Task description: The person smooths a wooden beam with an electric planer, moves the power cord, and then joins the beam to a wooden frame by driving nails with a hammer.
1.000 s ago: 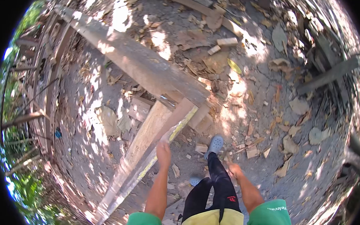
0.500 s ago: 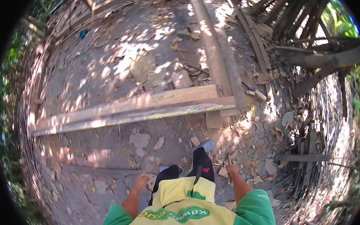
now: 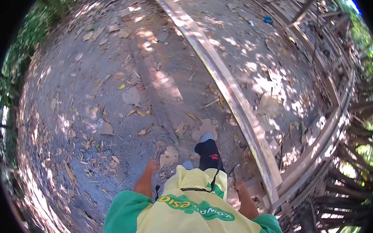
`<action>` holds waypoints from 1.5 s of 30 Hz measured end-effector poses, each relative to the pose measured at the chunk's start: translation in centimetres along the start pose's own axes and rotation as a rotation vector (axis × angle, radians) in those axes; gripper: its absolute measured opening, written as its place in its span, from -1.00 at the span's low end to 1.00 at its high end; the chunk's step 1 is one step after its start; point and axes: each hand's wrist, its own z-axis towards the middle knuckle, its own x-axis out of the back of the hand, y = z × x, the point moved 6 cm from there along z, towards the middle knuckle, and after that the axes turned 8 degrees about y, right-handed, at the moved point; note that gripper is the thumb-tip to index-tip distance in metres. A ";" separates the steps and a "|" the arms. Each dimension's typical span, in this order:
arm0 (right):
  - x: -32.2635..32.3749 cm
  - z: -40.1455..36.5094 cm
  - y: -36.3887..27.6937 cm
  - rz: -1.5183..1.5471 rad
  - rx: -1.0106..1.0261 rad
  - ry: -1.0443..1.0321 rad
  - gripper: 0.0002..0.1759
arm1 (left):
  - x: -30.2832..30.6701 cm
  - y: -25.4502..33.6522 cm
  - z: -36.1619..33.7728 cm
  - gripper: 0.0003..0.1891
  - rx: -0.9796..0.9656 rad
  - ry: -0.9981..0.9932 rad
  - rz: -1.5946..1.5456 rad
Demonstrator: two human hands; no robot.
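My left hand (image 3: 152,165) hangs low beside my yellow and green shirt, over the leafy ground; it is small and its fingers are hard to make out. On the other side, my right hand (image 3: 240,187) is closed around a thin dark tool (image 3: 234,169) that points forward, its far end slightly bent. Just beyond this hand lies the near end of a long wooden beam (image 3: 238,102) with a yellowish edge, which stretches away to the upper left. My hand and the beam look apart.
A flat, dull plank (image 3: 154,93) lies on the dirt ahead of my feet. More long timbers (image 3: 315,153) run along the right, with stacked dark branches (image 3: 346,201) behind. A small blue object (image 3: 268,20) lies far off. Greenery borders the left.
The view has swung to the left, so the beam now runs lengthwise on my right instead of across. One foot has stepped forward. The right hand still holds the tool.
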 end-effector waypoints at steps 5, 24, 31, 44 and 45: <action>-4.7 6.5 -12.2 -0.451 0.001 -0.094 -0.55 | -2.8 -7.6 -0.4 -0.80 0.634 0.100 -0.621; -14.3 -0.7 -118.6 -0.023 1.260 0.249 -0.58 | 54.0 -17.3 41.6 -0.86 0.582 0.852 -1.622; -25.6 5.8 -145.4 0.230 1.056 0.000 -0.58 | 56.0 -25.6 60.2 -0.77 0.253 0.210 0.043; -33.5 27.9 -151.7 -0.146 -0.091 -0.124 -0.86 | 117.5 -50.4 86.9 -0.84 0.584 0.913 -1.190; -34.0 27.9 -152.9 -0.120 -0.112 -0.132 -0.86 | 119.8 -52.5 88.9 -0.83 0.619 0.960 -1.237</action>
